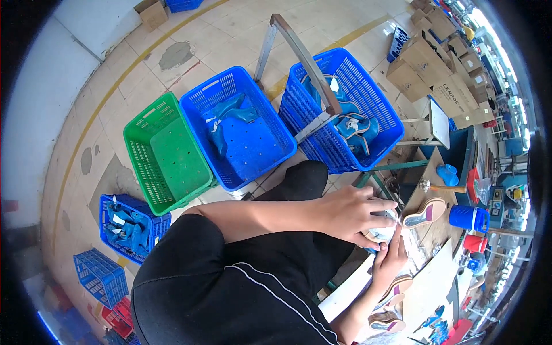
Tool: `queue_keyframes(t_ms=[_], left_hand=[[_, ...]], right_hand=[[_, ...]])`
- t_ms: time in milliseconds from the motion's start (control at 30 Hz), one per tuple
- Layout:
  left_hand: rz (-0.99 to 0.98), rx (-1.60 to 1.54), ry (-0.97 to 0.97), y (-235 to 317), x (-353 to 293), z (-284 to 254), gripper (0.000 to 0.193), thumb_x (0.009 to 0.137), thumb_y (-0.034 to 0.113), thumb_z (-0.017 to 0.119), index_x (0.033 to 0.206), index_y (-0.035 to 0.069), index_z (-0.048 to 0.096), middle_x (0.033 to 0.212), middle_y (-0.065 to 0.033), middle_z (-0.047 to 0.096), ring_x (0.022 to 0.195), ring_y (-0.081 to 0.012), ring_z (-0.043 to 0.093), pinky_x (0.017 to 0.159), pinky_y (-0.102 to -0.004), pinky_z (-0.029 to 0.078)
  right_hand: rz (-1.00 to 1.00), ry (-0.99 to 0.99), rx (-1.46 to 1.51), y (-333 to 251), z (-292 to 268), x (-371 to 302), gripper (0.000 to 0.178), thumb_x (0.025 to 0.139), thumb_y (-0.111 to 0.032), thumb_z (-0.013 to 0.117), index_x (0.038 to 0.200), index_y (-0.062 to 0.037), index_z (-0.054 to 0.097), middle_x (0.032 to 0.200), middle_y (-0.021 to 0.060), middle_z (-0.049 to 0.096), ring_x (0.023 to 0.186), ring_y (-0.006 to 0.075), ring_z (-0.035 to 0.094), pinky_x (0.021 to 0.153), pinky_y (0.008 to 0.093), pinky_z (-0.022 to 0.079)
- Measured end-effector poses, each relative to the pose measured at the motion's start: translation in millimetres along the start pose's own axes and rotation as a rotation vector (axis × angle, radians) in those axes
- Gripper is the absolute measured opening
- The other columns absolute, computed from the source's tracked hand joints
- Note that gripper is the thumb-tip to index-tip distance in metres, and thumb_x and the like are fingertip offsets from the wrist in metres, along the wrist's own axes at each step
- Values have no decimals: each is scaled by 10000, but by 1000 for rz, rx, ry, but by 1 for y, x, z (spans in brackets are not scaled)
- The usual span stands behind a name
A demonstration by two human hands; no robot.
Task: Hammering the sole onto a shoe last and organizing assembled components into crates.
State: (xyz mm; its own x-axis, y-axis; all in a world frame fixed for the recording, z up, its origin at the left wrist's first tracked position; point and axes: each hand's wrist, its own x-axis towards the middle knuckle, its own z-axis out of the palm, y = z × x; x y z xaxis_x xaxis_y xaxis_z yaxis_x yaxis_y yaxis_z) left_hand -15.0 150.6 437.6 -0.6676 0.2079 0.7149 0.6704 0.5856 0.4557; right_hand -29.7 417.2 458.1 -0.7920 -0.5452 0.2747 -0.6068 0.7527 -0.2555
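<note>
My left hand (357, 215) reaches across my lap with its fingers bent over a blue shoe upper with a pale, shiny area (382, 233). Below it my right hand (392, 256) pinches the same piece at its lower edge, thumb and fingertips pressed together. Fingers cover much of the piece. Just beyond the fingertips lies a tan shoe sole (424, 213) with a purple patch. Close to my right forearm, more tan soles (386, 322) are stacked on the white work surface (428, 282).
Left of me stand a green crate (172, 154), a blue crate (246, 141) holding several blue uppers, and another blue crate (376, 115) with more, beside a metal frame (305, 52). A blue jug (468, 218) and red cup (474, 244) are right. Cardboard boxes (422, 66) pile up far right.
</note>
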Motion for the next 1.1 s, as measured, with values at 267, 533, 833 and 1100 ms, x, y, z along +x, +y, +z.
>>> queue_keyframes(t_ms=[267,533,833,1100], left_hand=[[-342,-345,-3,1,19,9,777,795,524,917,1414,125,672,1431,-108,657,999,-358,711,809,-443,607],[-360,-816,638,1,-7,53,1282,722,416,1025,1652,45,226,1599,-218,326,1454,-400,468,1076,-471,541],[-459,-1259,-221,9,-30,101,1123,856,355,945,1683,62,243,1659,-225,436,1541,-354,441,1272,-516,347],[-562,-1546,30,11,1,86,993,879,297,915,1649,59,336,1457,-174,646,1369,-319,629,1128,-486,544]], right_hand=[[97,-114,-10,3,-22,25,482,1148,-366,449,1443,-61,678,1034,278,750,911,451,752,777,537,578],[477,364,777,64,10,-16,607,1147,-548,452,1241,9,676,933,145,760,795,291,740,731,398,580],[824,657,1782,59,10,-27,755,1134,-672,274,1574,-90,469,862,104,633,839,306,629,857,453,530],[760,649,1838,44,-25,-22,811,1118,-698,299,1572,-45,456,898,119,669,791,284,649,782,422,523]])
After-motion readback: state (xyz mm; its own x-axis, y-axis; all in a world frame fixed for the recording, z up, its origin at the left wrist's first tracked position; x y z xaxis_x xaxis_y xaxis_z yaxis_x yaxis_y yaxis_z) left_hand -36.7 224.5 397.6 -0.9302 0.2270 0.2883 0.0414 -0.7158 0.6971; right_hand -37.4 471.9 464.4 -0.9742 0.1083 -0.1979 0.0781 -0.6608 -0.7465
